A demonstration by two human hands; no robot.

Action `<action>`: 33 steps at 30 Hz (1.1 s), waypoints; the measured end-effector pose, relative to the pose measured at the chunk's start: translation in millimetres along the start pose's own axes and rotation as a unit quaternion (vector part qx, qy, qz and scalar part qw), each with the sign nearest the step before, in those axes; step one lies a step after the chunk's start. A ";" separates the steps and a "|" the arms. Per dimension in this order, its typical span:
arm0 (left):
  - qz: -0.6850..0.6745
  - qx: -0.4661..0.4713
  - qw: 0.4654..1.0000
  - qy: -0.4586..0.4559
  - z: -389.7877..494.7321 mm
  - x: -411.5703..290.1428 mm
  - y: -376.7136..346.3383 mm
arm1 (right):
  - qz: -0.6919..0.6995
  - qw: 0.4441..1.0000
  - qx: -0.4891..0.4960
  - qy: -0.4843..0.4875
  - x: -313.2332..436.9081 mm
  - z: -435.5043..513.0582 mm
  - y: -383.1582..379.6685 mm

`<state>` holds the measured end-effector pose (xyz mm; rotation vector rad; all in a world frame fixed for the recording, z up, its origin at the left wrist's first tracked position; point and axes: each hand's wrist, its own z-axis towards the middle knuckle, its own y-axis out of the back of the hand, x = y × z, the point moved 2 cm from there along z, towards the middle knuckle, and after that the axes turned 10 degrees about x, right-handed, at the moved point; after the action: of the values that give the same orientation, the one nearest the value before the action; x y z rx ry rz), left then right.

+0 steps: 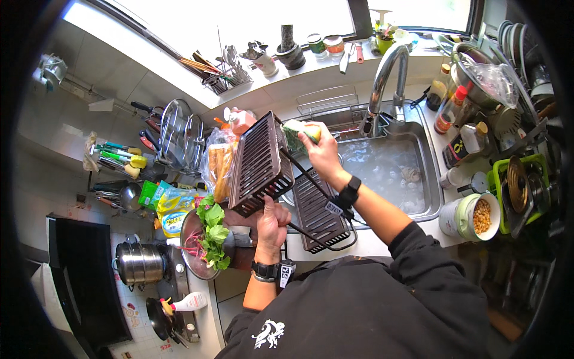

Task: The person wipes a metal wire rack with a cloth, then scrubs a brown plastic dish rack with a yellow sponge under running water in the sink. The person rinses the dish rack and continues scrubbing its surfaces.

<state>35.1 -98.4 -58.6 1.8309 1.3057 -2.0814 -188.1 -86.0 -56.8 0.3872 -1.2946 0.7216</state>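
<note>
A dark brown two-tier slotted plastic rack is tilted over the counter's edge and the sink's left side. My left hand (272, 226) grips the near lower corner of its upper tray (258, 164), thumb against the outer side. The lower tray (318, 211) hangs to the right, joined by black metal rods (304, 172). In my right hand (323, 155) is a yellow-and-green sponge (296, 137), held at the upper tray's far right end. Behind the rack and my right arm, cloudy, sudsy water (376, 161) stands in the steel sink (434, 179).
A chrome faucet (374, 96) arches over the sink. Left of the rack are a bowl (190, 258) with leafy greens (215, 226) and bagged bread sticks (220, 166). Sauce bottles (450, 110) and a tub of corn kernels (448, 220) crowd the right counter.
</note>
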 end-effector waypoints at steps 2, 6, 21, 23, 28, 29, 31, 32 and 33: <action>-0.010 0.019 0.999 0.024 -5.5 1.1 2.0 | -0.044 0.999 -0.006 0.006 -12.4 27.1 -4.7; -0.011 0.080 0.996 0.031 -18.8 0.4 4.6 | -0.016 0.995 0.092 -0.018 -26.8 48.5 -19.9; 0.068 0.164 0.978 0.105 -50.5 -5.6 -1.1 | 0.011 0.987 0.158 -0.001 28.7 -19.9 25.4; 0.068 0.128 0.986 0.084 -59.0 -4.9 -3.5 | 0.018 0.997 0.066 -0.043 29.3 -18.7 38.7; 0.011 0.084 0.989 0.125 -74.3 -2.3 -0.6 | -0.130 0.938 0.124 0.298 59.2 -47.2 42.8; 0.027 0.064 0.989 0.130 -76.2 -2.8 1.7 | -0.121 0.951 0.121 0.258 58.7 -44.2 42.8; 0.045 0.036 0.988 0.142 -77.1 -1.8 5.7 | -0.121 0.953 0.112 0.252 51.7 -13.2 50.7; 0.039 0.059 0.988 0.137 -76.5 -1.4 5.6 | -0.116 0.968 0.132 0.179 45.3 0.4 52.9; 0.009 0.110 0.985 0.133 -73.6 -0.5 4.3 | -0.162 0.963 0.125 0.178 43.3 8.2 54.5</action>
<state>94.9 -55.4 -54.9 2.2706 1.1389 -2.1036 -226.6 -40.2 -20.3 0.6267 -0.7774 0.6419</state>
